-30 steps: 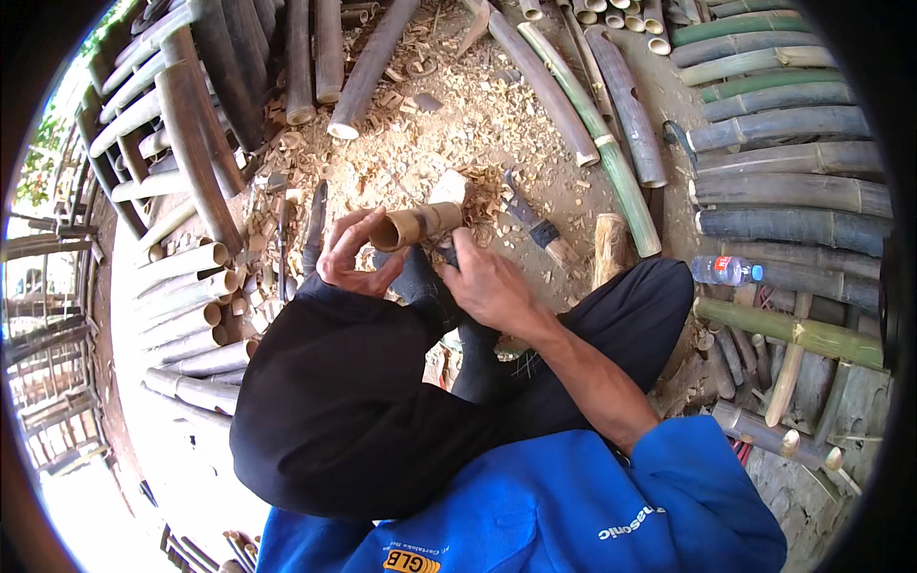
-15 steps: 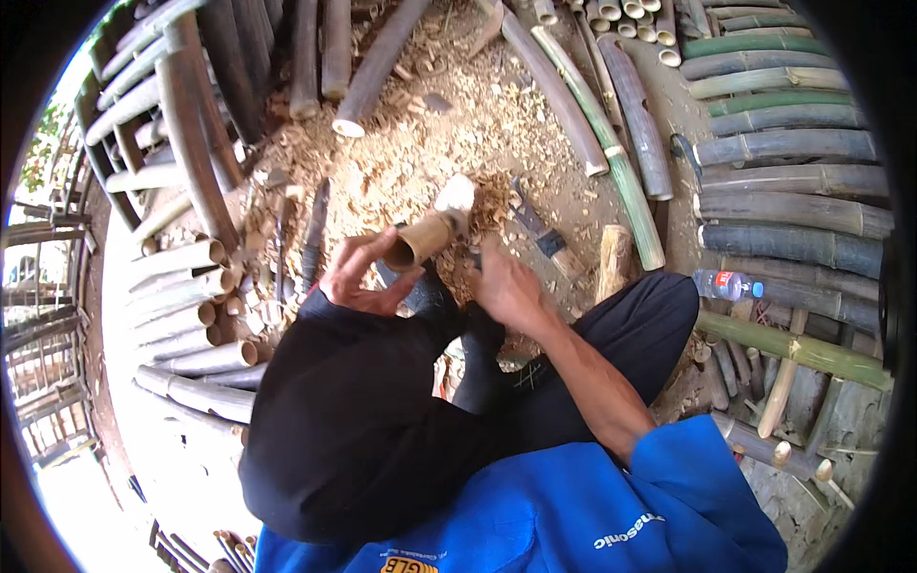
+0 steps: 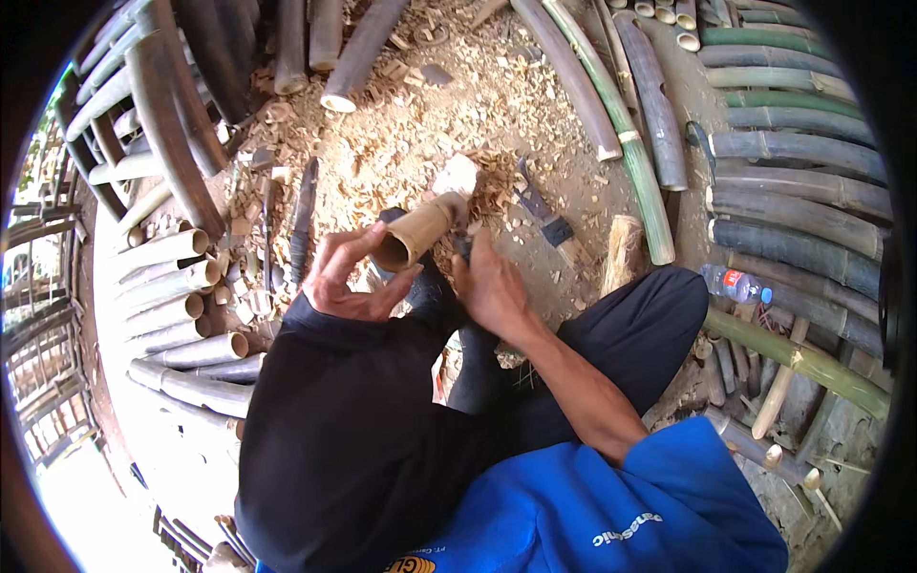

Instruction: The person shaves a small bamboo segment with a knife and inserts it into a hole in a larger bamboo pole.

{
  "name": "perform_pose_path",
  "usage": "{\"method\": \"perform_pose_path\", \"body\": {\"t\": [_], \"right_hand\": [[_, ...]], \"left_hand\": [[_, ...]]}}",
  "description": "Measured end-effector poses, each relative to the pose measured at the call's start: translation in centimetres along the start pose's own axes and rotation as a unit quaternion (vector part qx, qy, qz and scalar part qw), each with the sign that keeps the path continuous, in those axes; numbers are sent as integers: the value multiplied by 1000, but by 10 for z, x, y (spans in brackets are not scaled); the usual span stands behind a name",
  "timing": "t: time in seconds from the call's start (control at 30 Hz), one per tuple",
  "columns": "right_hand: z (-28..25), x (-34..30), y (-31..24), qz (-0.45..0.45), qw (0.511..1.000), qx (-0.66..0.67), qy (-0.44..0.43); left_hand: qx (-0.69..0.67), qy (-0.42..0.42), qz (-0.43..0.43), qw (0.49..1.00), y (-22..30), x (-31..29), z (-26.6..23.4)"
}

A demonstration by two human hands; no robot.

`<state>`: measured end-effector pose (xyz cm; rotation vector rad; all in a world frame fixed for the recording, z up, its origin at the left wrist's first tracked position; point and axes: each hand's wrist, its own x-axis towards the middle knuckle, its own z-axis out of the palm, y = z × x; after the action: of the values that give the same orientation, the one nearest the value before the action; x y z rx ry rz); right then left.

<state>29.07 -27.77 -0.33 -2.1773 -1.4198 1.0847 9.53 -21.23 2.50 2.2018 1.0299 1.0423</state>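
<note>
A short, pale bamboo tube (image 3: 417, 234) lies at a slant in front of me, its hollow end toward me. My left hand (image 3: 346, 277) is curled around that hollow end, thumb on the near side and fingers on the far side. My right hand (image 3: 492, 294) is closed around the dark handle of a tool (image 3: 462, 244) beside the tube's right side. The tool's working part is mostly hidden, so its kind cannot be told. Just beyond the tube's far end is a pale cut wood block (image 3: 457, 176).
Shavings (image 3: 392, 162) cover the ground ahead. A dark-handled knife (image 3: 304, 210) lies left, a hatchet-like tool (image 3: 546, 224) right, near a short log (image 3: 623, 250). Bamboo poles (image 3: 793, 196) line the right, with a plastic bottle (image 3: 735, 284). Cut tubes (image 3: 167, 310) are stacked at left.
My right hand, blurred before, has shifted left, closer to the tube. My left hand keeps its hold on the tube's hollow end. The whole view has shifted slightly.
</note>
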Motion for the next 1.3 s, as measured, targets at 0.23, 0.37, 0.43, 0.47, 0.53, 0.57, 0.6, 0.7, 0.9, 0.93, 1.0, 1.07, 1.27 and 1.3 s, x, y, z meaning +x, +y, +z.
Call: {"method": "perform_pose_path", "body": {"t": [0.23, 0.37, 0.43, 0.47, 0.53, 0.57, 0.6, 0.7, 0.9, 0.93, 1.0, 1.07, 1.27, 1.3], "right_hand": [[29, 14, -6, -137, 976, 22, 169], [53, 26, 7, -199, 951, 67, 227], [43, 29, 16, -62, 984, 4, 167], [37, 28, 24, -6, 993, 27, 114], [29, 19, 22, 56, 993, 78, 74], [23, 13, 19, 53, 993, 76, 73], [15, 6, 17, 31, 993, 87, 77], [1, -4, 25, -23, 993, 73, 93], [-35, -41, 10, -44, 996, 60, 47], [-43, -47, 2, -44, 996, 61, 51], [-56, -57, -15, 3, 998, 20, -56], [-57, -63, -29, -57, 997, 7, -47], [-43, -23, 5, -38, 998, -54, 1], [-38, -22, 12, -40, 998, -54, 1]], "left_hand": [[-37, 30, 17, 999, -23, 12, 17], [6, 35, 24, 999, -24, 26, 14], [-16, 44, 37, 998, -26, 14, 19], [-28, 51, 46, 997, -29, 13, 16], [-124, 105, -87, 983, -22, 7, 21], [-220, 155, -217, 938, -16, 4, 24], [-242, 164, -254, 922, -9, -1, 21], [-290, 162, -323, 886, -14, -7, 16], [-213, 74, -162, 961, 4, -14, 6], [-213, 72, -160, 961, 8, -14, 6], [-163, 70, -40, 983, 12, -18, 6], [-112, 56, -8, 992, 13, -15, 1], [-21, 22, 45, 999, 24, 0, 2], [-23, 11, 57, 998, 25, 1, 0]]}}
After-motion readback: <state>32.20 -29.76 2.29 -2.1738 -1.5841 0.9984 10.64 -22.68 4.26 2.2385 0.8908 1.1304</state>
